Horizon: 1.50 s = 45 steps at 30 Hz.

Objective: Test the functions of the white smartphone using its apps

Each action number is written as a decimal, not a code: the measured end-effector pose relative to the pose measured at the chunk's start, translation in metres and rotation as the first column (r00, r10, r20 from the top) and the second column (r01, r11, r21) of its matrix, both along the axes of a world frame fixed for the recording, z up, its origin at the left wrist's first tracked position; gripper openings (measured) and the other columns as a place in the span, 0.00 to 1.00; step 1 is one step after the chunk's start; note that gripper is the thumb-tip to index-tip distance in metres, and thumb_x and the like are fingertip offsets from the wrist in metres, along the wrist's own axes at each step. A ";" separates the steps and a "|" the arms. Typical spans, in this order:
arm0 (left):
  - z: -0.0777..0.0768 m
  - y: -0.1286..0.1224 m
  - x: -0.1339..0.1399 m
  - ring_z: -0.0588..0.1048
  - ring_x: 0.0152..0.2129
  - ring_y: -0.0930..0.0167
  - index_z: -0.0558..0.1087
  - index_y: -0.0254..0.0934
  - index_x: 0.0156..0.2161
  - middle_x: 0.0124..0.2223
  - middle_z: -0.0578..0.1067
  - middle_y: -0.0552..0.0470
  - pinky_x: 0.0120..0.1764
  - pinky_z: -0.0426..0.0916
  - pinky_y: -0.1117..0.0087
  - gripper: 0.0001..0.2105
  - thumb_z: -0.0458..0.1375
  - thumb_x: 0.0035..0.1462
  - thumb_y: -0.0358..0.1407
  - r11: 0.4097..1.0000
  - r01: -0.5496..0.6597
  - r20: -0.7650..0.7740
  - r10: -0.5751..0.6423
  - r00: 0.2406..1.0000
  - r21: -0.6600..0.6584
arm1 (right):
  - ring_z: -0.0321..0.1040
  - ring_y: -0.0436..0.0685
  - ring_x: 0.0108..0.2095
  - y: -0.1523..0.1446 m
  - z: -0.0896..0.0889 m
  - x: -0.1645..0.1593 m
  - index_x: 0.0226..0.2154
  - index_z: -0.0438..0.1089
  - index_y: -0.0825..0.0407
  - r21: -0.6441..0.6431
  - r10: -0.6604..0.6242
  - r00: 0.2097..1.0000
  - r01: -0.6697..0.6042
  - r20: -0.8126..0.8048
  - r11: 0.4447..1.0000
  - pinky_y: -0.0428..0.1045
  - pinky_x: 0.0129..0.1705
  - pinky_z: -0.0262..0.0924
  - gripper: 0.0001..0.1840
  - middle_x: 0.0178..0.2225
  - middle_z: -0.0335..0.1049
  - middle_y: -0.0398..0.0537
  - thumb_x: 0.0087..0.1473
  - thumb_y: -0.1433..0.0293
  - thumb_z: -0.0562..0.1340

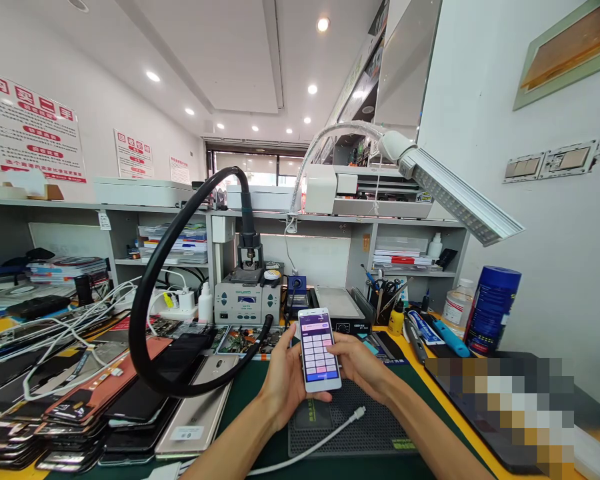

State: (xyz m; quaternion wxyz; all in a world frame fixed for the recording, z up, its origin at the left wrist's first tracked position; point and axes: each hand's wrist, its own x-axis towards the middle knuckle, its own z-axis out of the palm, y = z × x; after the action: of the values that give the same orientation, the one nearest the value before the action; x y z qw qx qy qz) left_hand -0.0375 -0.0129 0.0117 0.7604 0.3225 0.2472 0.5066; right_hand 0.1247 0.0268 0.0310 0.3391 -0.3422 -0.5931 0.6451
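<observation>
Grey panelled shelving (330,218) spans mid-frame. At lower centre, I see the bare left hand (281,380) curled around a slim white smartphone (316,347); the bare right hand (363,360) lays its thumb over the screen, further grip unclear. I'd brace leftward, tapping squarely.

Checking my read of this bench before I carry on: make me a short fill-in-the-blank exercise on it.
1. The left hand holds a white ____.
2. The tall can beside the clear bottle is ____.
3. The cable over the dark mat is ____.
4. In the picture, the thick black hose loops to the ____ of the left hand.

Missing words: phone; blue; white; left.
</observation>
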 end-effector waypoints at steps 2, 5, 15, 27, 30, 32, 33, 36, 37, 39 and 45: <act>0.000 0.000 0.000 0.77 0.38 0.54 0.66 0.34 0.58 0.47 0.75 0.37 0.29 0.75 0.58 0.34 0.51 0.56 0.59 1.000 0.002 0.003 -0.002 1.000 -0.001 | 0.70 0.62 0.42 0.000 0.000 0.000 0.46 0.72 0.52 0.000 -0.003 1.000 0.003 0.002 1.000 0.56 0.43 0.61 0.19 0.43 0.76 0.54 0.51 0.64 0.62; -0.001 0.001 0.000 0.77 0.38 0.55 0.67 0.35 0.57 0.47 0.75 0.37 0.28 0.75 0.58 0.34 0.51 0.57 0.59 1.000 0.007 0.007 -0.007 1.000 0.005 | 0.70 0.62 0.42 0.000 0.000 0.000 0.47 0.72 0.52 0.005 -0.005 1.000 0.005 0.005 1.000 0.56 0.43 0.61 0.20 0.43 0.75 0.54 0.51 0.64 0.61; -0.002 0.002 0.001 0.77 0.37 0.55 0.67 0.35 0.56 0.45 0.75 0.38 0.28 0.75 0.59 0.33 0.51 0.56 0.60 1.000 -0.002 -0.018 0.002 1.000 0.005 | 0.70 0.61 0.42 0.001 -0.002 0.001 0.46 0.73 0.53 0.021 0.008 1.000 -0.008 -0.002 1.000 0.57 0.45 0.62 0.19 0.43 0.76 0.54 0.51 0.68 0.60; -0.005 0.004 0.001 0.77 0.35 0.56 0.69 0.33 0.55 0.43 0.76 0.39 0.27 0.75 0.59 0.33 0.50 0.57 0.59 1.000 -0.004 -0.027 0.004 1.000 0.014 | 0.70 0.62 0.43 0.001 -0.003 0.001 0.47 0.72 0.53 0.018 0.002 1.000 -0.002 0.007 1.000 0.57 0.45 0.62 0.19 0.44 0.75 0.54 0.52 0.67 0.60; -0.005 0.004 0.000 0.77 0.36 0.56 0.69 0.33 0.55 0.43 0.76 0.39 0.28 0.75 0.59 0.33 0.50 0.57 0.59 1.000 0.005 -0.027 -0.004 1.000 0.026 | 0.70 0.61 0.42 0.001 -0.003 0.001 0.47 0.72 0.53 0.016 0.004 1.000 -0.004 0.007 1.000 0.57 0.45 0.62 0.18 0.43 0.75 0.54 0.52 0.67 0.60; -0.005 0.005 0.000 0.77 0.36 0.56 0.69 0.33 0.55 0.44 0.76 0.38 0.28 0.75 0.59 0.33 0.50 0.57 0.59 0.999 0.011 -0.029 -0.010 1.000 0.031 | 0.70 0.61 0.41 0.001 -0.004 0.001 0.47 0.72 0.53 0.011 0.001 1.000 -0.001 0.005 1.000 0.57 0.45 0.62 0.18 0.43 0.75 0.54 0.52 0.68 0.60; -0.005 0.005 0.000 0.77 0.36 0.56 0.69 0.33 0.55 0.44 0.76 0.38 0.28 0.75 0.59 0.33 0.50 0.57 0.59 0.999 0.013 -0.032 -0.012 0.999 0.031 | 0.70 0.61 0.41 0.001 -0.004 0.000 0.46 0.72 0.53 0.008 0.000 1.000 0.000 0.004 1.000 0.57 0.45 0.62 0.18 0.43 0.75 0.54 0.52 0.68 0.60; -0.004 0.004 0.001 0.77 0.36 0.56 0.70 0.33 0.55 0.44 0.76 0.38 0.27 0.75 0.59 0.33 0.50 0.57 0.59 1.000 0.014 -0.036 -0.013 0.999 0.025 | 0.70 0.61 0.41 0.002 -0.004 0.000 0.47 0.72 0.52 0.009 -0.003 1.000 0.003 0.002 1.000 0.57 0.44 0.62 0.19 0.42 0.75 0.54 0.52 0.68 0.60; -0.003 0.004 0.001 0.77 0.36 0.56 0.70 0.33 0.55 0.44 0.76 0.38 0.27 0.75 0.59 0.33 0.50 0.57 0.59 1.000 0.011 -0.035 -0.010 0.999 0.025 | 0.70 0.61 0.41 0.002 -0.004 0.000 0.47 0.72 0.53 0.010 -0.003 1.000 0.003 0.001 1.000 0.57 0.44 0.62 0.19 0.42 0.75 0.54 0.52 0.68 0.60; -0.003 0.003 0.001 0.77 0.36 0.56 0.69 0.33 0.55 0.44 0.76 0.38 0.27 0.75 0.59 0.33 0.50 0.57 0.59 1.000 0.007 -0.030 -0.007 1.000 0.027 | 0.70 0.61 0.41 0.002 -0.003 -0.001 0.46 0.73 0.53 0.010 -0.006 1.000 0.006 -0.005 1.000 0.57 0.44 0.62 0.19 0.42 0.75 0.54 0.51 0.68 0.60; -0.004 0.002 0.001 0.77 0.37 0.55 0.69 0.33 0.55 0.46 0.75 0.37 0.27 0.75 0.59 0.33 0.50 0.57 0.59 1.000 -0.002 -0.018 0.002 1.000 0.024 | 0.70 0.59 0.39 0.000 -0.001 -0.001 0.46 0.73 0.53 0.003 0.009 0.999 -0.009 -0.031 1.000 0.55 0.42 0.61 0.21 0.41 0.76 0.51 0.47 0.72 0.59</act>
State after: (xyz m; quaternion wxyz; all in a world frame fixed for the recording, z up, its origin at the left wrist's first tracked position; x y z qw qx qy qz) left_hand -0.0364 -0.0106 0.0080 0.7538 0.3358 0.2485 0.5072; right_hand 0.1235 0.0273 0.0299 0.3459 -0.3289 -0.5904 0.6509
